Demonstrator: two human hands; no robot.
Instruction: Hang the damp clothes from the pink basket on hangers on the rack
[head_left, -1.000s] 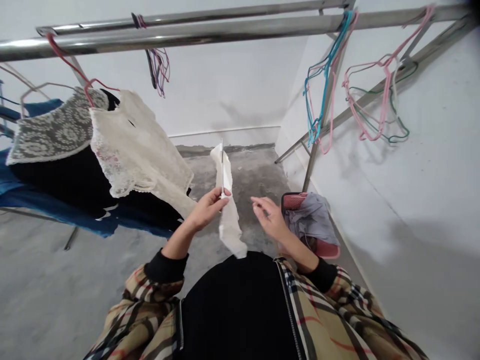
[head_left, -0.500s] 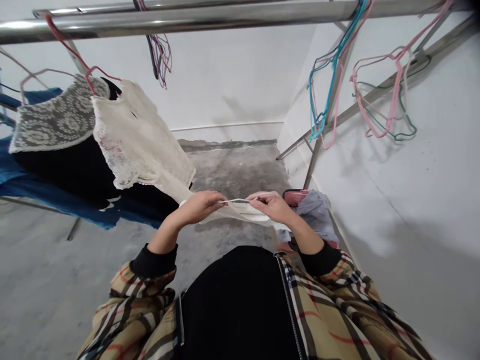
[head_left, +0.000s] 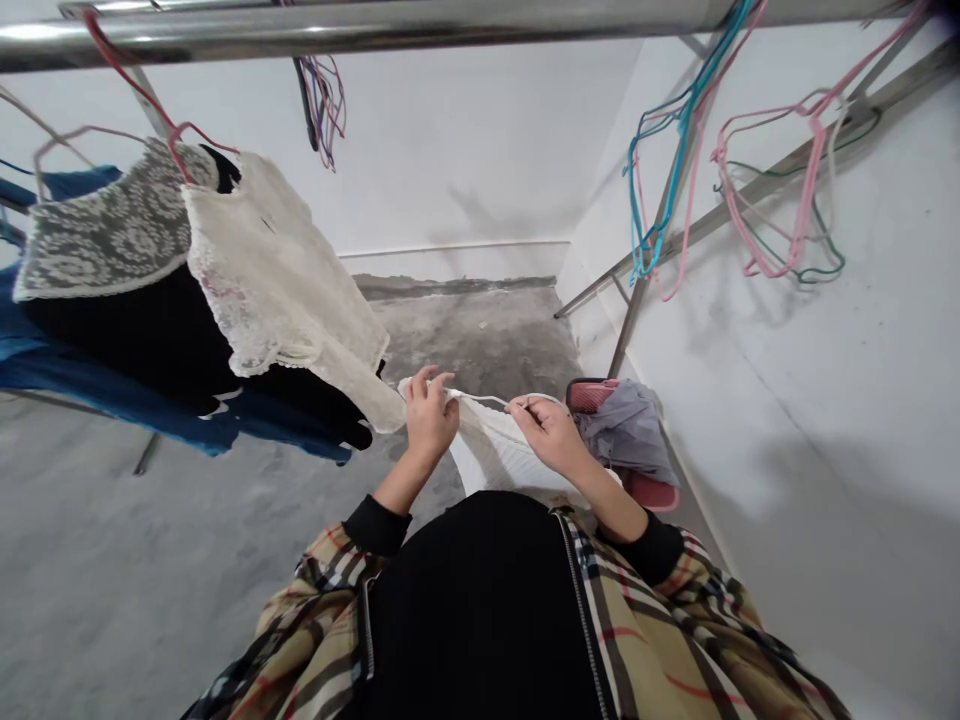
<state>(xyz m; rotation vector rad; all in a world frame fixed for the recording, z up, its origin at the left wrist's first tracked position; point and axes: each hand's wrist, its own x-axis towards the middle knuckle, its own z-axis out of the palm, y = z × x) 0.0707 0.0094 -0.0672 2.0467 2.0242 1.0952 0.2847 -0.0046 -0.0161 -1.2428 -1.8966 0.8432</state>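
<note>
A white garment [head_left: 487, 450] hangs from my two hands in front of my body, its lower part spread toward me. Along its top runs a thin white strip [head_left: 480, 398]; I cannot tell whether it is an edge, a cord or a hanger. My left hand [head_left: 431, 420] holds the left end between thumb and fingers, with some fingertips raised. My right hand [head_left: 547, 430] is closed in a pinch on the right end. Close to my left hand is the tail of a cream lace top [head_left: 270, 260], which hangs on a red hanger [head_left: 139, 85].
Overhead runs a metal rail [head_left: 450, 28]. Left are a black top with a lace yoke [head_left: 112, 230] and blue clothing [head_left: 127, 405]. Blue hangers [head_left: 667, 170] and pink hangers [head_left: 806, 215] hang at right. A pink basket [head_left: 652, 492] with grey-purple cloth [head_left: 630, 430] stands by the wall.
My left hand has turned upright, moved slightly right, and raised some fingers. The white garment now spreads lower and closer to my body. My right hand has dropped slightly and stays pinched.
</note>
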